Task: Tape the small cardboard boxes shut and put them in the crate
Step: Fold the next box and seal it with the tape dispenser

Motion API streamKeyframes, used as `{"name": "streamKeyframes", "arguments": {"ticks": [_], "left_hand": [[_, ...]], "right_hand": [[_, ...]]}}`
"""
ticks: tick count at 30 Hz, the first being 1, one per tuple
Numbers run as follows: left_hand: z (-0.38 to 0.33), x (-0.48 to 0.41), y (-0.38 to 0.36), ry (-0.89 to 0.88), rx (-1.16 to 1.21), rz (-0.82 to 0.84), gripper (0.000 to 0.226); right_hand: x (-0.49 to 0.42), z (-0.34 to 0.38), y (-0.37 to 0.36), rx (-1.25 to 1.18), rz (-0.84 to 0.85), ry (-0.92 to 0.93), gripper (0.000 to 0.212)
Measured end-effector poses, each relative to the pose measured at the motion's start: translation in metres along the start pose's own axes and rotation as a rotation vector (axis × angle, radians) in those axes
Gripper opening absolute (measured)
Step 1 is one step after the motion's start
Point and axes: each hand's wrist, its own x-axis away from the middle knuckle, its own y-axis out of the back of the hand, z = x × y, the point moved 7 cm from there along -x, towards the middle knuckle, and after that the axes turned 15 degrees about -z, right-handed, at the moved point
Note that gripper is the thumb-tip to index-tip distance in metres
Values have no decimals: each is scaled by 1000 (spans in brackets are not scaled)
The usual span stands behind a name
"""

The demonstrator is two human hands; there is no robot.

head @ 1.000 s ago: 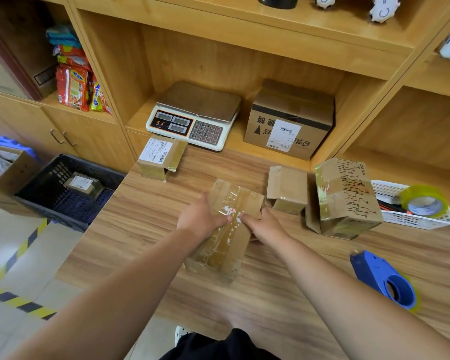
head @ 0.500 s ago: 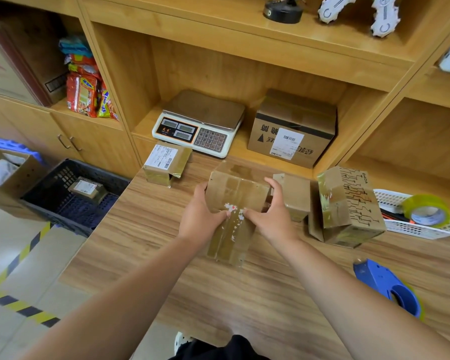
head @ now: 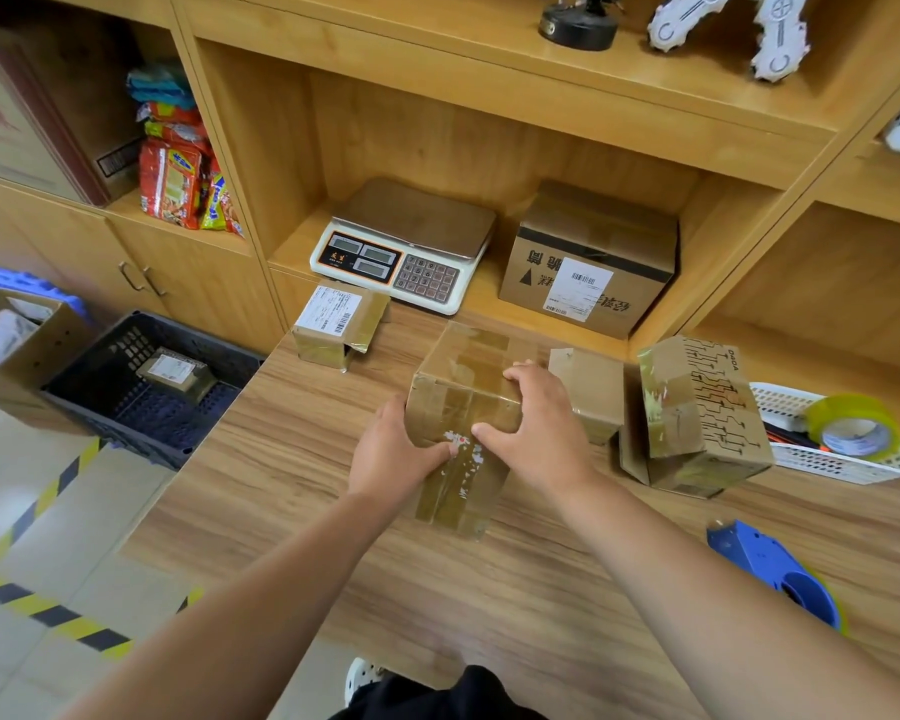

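The taped box (head: 466, 392) stands in the middle of the table (head: 307, 537), gripped from both sides. The left hand (head: 396, 454) clasps its near-left corner, fingers apparently curled round the hidden side. The right hand (head: 546, 428) lies over the top, thumb on the front. At nine o'clock sits the black crate (head: 141, 439) holding one parcel (head: 178, 374); at four o'clock, the blue tape dispenser (head: 770, 569).

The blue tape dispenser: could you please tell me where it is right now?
In the head view the blue tape dispenser lies on the wooden table at the lower right, just right of the person's right forearm, nearer than the white basket with the tape roll.
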Motion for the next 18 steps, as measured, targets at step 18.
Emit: {"name": "streamKeyframes", "arguments": {"ticks": [18], "left_hand": [[3,3,8,27,13,-196,21]], "right_hand": [[0,13,-8,236,-103,111,63]]}}
